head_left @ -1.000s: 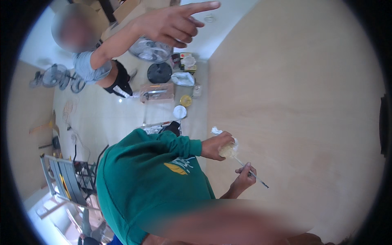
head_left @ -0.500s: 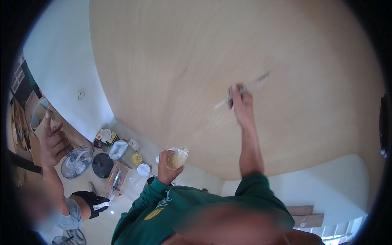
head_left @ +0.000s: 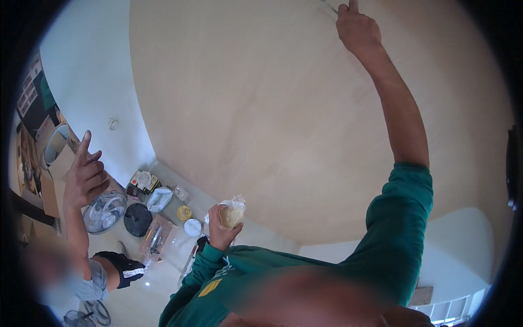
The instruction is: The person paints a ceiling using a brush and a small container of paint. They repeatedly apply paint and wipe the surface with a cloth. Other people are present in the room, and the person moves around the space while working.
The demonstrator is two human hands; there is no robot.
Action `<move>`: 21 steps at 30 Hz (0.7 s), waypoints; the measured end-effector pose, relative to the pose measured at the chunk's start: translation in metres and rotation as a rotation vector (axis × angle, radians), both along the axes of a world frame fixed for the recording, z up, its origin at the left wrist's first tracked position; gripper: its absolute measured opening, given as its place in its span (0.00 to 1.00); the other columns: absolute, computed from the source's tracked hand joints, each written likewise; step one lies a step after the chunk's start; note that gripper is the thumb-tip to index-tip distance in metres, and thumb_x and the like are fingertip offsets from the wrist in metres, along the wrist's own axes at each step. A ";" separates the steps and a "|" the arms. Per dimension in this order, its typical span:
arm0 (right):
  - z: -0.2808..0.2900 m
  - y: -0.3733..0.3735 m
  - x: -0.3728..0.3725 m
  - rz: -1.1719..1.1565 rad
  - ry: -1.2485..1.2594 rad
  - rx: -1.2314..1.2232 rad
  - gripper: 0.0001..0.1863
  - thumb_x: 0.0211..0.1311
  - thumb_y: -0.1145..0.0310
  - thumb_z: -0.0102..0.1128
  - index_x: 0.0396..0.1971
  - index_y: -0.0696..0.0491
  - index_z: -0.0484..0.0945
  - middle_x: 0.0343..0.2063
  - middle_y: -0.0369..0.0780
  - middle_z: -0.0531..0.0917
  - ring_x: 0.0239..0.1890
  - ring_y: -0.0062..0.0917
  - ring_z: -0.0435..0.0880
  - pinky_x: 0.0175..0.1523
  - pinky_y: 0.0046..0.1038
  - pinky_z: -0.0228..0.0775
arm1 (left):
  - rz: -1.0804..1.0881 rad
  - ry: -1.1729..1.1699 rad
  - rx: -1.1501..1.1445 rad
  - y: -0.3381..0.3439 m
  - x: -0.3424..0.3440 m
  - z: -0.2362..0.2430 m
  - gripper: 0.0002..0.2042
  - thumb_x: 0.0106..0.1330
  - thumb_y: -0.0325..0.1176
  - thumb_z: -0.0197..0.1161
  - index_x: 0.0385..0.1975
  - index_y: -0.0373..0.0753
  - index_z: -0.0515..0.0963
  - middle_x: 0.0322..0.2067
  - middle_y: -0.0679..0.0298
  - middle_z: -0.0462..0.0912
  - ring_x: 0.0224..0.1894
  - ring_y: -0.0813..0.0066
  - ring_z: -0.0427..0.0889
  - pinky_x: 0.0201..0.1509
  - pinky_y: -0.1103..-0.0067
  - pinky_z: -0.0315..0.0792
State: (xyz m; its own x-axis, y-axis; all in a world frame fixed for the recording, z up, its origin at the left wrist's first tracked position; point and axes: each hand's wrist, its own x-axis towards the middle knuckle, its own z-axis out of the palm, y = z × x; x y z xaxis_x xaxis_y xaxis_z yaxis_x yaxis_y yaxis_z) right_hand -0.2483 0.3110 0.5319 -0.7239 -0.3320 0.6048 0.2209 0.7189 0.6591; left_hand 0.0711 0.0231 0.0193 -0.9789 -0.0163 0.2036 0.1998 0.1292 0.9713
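My left hand (head_left: pixel 220 229), at the end of a green sleeve, is closed round a container (head_left: pixel 233 212) wrapped in crinkled white plastic, with pale cream contents. My right arm reaches up to the top edge of the view, where my right hand (head_left: pixel 357 27) is closed on a thin brush-like tool (head_left: pixel 331 7) at the beige board surface (head_left: pixel 272 87). The tool's far end is out of frame.
At left a co-worker in a grey sleeve raises a hand (head_left: pixel 84 174), index finger out. Behind are cardboard boxes (head_left: pixel 52 193). Along the floor stand a fan (head_left: pixel 104 212), a black disc (head_left: pixel 138 219), a yellow tub (head_left: pixel 184 212) and a white tub (head_left: pixel 192 226).
My view swung round between the earliest frame and the middle one. Since then my right hand has risen up and rightward with the tool. The co-worker's pointing hand sits slightly higher.
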 end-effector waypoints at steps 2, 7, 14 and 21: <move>0.004 0.007 -0.006 -0.037 0.005 0.021 0.14 0.74 0.62 0.51 0.43 0.57 0.81 0.42 0.50 0.87 0.42 0.48 0.88 0.49 0.47 0.82 | -0.004 0.042 -0.045 -0.004 -0.002 -0.002 0.37 0.43 0.31 0.80 0.56 0.35 0.70 0.54 0.50 0.71 0.59 0.48 0.72 0.66 0.61 0.68; 0.018 0.029 -0.014 -0.096 -0.016 0.121 0.13 0.74 0.63 0.51 0.43 0.54 0.81 0.40 0.47 0.88 0.42 0.47 0.88 0.48 0.46 0.82 | -0.049 0.078 0.006 -0.007 -0.008 -0.010 0.37 0.45 0.34 0.80 0.57 0.35 0.70 0.54 0.49 0.71 0.59 0.46 0.72 0.66 0.61 0.68; -0.034 -0.008 0.006 -0.013 -0.210 0.072 0.24 0.79 0.53 0.46 0.55 0.59 0.79 0.56 0.50 0.81 0.61 0.45 0.78 0.66 0.38 0.68 | 0.056 0.025 -0.003 -0.016 0.000 -0.019 0.37 0.47 0.34 0.78 0.59 0.36 0.68 0.55 0.50 0.70 0.62 0.48 0.68 0.69 0.62 0.66; -0.238 -0.074 0.098 0.521 -0.658 -1.559 0.26 0.79 0.44 0.45 0.31 0.52 0.76 0.18 0.30 0.66 0.19 0.15 0.64 0.23 0.22 0.56 | 0.098 -0.072 -0.031 -0.040 -0.014 -0.036 0.37 0.48 0.33 0.78 0.60 0.38 0.67 0.58 0.49 0.66 0.64 0.47 0.66 0.70 0.64 0.65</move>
